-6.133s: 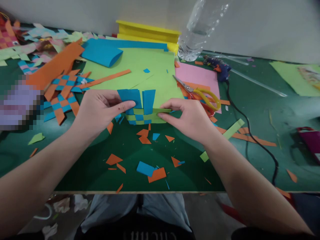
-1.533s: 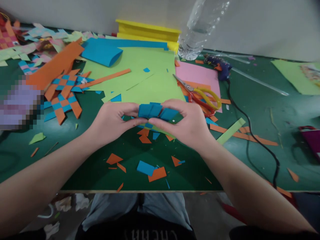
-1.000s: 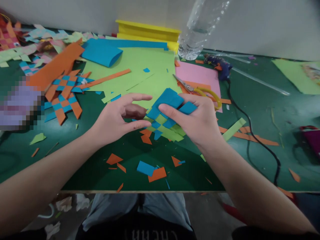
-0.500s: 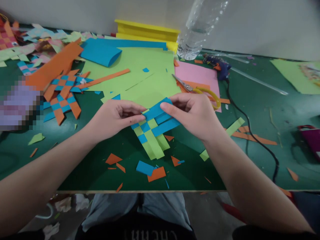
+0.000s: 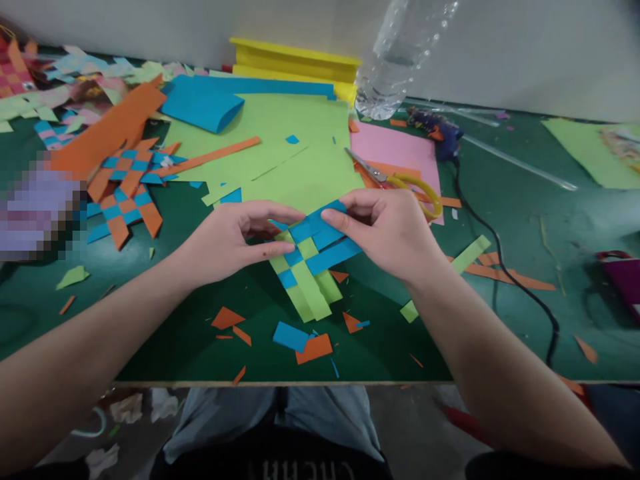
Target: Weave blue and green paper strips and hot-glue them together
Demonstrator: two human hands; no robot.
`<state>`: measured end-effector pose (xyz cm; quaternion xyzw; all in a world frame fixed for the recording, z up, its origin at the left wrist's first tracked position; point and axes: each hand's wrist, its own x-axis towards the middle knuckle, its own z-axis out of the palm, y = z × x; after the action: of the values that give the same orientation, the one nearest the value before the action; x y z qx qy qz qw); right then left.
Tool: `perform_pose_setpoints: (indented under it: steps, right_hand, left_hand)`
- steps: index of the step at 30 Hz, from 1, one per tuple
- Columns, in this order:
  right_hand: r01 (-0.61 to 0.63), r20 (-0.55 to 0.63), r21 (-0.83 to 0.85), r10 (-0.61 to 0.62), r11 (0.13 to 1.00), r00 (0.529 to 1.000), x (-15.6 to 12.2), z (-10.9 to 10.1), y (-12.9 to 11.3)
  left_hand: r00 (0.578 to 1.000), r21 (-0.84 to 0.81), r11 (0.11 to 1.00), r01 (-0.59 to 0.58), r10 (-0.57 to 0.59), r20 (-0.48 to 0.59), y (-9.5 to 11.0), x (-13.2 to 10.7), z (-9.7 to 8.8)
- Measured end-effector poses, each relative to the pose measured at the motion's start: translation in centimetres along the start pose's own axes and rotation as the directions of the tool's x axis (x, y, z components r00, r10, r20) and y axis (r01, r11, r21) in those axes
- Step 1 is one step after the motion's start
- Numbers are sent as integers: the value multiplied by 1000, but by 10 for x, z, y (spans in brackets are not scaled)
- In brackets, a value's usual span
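Observation:
A woven mat of blue and light green paper strips [image 5: 310,263] lies at the middle of the green table [image 5: 150,320], turned so its loose green ends point toward me. My left hand [image 5: 233,237] pinches its left edge between thumb and fingers. My right hand [image 5: 387,230] is closed on the blue strips at its upper right, thumb on top.
Yellow-handled scissors [image 5: 400,187] lie on pink paper just behind my right hand. A glue gun [image 5: 440,133] with a black cord, a clear bottle [image 5: 395,60], green, blue and orange sheets, an orange-blue woven piece [image 5: 127,193] and several paper scraps are spread around.
Over the last seconds the woven piece was lifted, turned over and rotated in both hands. Since half a second ago it has shifted slightly and my left fingers have spread a little.

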<state>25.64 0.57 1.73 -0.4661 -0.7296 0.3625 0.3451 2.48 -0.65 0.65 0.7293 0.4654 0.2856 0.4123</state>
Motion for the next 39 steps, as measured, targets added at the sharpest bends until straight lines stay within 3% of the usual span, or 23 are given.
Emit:
perform_pose_setpoints:
  steps: [22, 29, 39]
  right_hand:
    - [-12, -39, 29, 13, 1000, 999, 0, 2, -1]
    - [-75, 35, 118, 71, 990, 997, -1, 1, -2]
    - [-102, 47, 49, 100, 994, 994, 0, -2, -4]
  left_hand:
    - [1000, -111, 994, 10, -9, 13, -1, 1, 0]
    - [1000, -106, 994, -20, 20, 0, -4, 2, 0]
    - [999, -86, 996, -29, 28, -16, -1, 1, 0]
